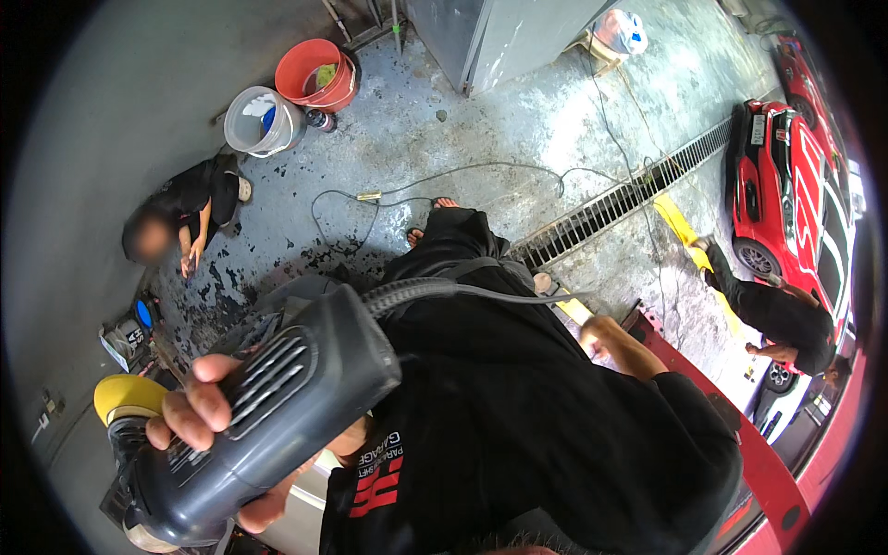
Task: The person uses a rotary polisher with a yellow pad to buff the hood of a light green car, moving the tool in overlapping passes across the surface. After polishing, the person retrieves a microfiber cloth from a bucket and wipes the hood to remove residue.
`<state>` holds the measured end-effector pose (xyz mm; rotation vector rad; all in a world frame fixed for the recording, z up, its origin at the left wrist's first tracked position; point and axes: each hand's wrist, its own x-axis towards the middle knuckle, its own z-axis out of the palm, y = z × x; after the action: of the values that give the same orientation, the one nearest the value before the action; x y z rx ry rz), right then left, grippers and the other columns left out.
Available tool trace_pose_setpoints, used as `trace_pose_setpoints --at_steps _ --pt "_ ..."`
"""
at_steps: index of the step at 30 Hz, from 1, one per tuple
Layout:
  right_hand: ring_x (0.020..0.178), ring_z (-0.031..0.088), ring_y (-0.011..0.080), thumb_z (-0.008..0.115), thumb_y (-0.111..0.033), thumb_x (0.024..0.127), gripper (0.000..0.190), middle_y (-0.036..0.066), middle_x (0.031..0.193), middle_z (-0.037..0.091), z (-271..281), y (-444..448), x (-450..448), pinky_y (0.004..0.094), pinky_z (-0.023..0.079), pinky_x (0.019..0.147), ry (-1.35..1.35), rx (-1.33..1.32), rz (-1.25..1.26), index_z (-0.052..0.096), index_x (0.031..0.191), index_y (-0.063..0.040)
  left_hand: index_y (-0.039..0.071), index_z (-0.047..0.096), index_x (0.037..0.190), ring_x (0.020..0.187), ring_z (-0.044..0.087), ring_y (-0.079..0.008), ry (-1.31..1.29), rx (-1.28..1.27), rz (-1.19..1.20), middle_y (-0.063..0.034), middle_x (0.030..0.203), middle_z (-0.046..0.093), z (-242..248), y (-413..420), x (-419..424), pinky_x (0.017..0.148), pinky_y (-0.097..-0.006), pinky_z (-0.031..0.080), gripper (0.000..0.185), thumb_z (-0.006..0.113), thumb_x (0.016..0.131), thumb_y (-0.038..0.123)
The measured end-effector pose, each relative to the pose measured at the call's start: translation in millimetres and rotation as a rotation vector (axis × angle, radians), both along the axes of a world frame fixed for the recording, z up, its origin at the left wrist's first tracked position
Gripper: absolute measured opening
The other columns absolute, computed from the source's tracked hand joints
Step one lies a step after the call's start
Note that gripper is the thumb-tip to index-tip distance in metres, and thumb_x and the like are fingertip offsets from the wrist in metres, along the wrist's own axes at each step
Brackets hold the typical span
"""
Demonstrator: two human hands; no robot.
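Note:
My left hand (201, 406) grips a dark corded power polisher (277, 416) by its body, fingers over the vented side and thumb below. A yellow foam pad (128, 395) shows by the tool's head. From its rear end a thick ribbed cord (416, 291) runs across my black shirt (527, 402). My right hand (602, 334) hangs low at my right side with curled fingers, near the edge of a red car panel (694, 374). Whether it holds anything is hidden.
Ahead, a red bucket (319, 76) and clear bucket (260, 125) stand by the wall. One person (201, 194) squats left; another (777, 319) bends beside a red car (791, 180). A cable (485, 165) crosses the floor towards a drain grate (624, 201).

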<state>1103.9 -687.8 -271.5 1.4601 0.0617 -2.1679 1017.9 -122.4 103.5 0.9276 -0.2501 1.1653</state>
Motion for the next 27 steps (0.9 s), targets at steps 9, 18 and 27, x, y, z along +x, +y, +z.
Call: trace_pose_setpoints --at_steps 9,18,27 --pt "0.115 0.079 0.0385 0.071 -0.064 0.103 0.07 0.018 0.143 0.076 128 -249 227 0.051 0.056 0.112 -0.07 -0.444 -0.107 0.075 0.147 -0.01 0.012 0.046 0.153 0.126 0.064 -0.0335 0.186 -0.059 -0.267 -0.0099 0.129 0.062 -39 11 39 0.135 -0.0613 0.031 0.098 0.095 0.084 0.061" --pt "0.09 0.082 0.0377 0.071 -0.024 0.094 0.042 0.021 0.103 0.083 186 62 368 0.0494 0.065 0.083 -1.199 0.636 0.535 0.078 0.131 -0.005 0.012 0.049 0.153 0.121 0.066 -0.0334 0.349 0.022 -0.304 -0.0121 0.126 0.065 -52 25 49 0.126 -0.0641 0.045 0.096 0.088 0.087 0.069" --pt "0.127 0.073 0.0368 0.08 -0.016 0.093 0.039 0.013 0.143 0.074 23 330 177 0.0486 0.064 0.099 -1.017 1.517 0.534 0.082 0.131 -0.011 0.003 0.052 0.145 0.099 0.075 -0.0371 0.638 0.257 -0.015 -0.0192 0.113 0.071 -75 85 40 0.093 -0.0538 0.064 0.084 0.09 0.086 0.049"
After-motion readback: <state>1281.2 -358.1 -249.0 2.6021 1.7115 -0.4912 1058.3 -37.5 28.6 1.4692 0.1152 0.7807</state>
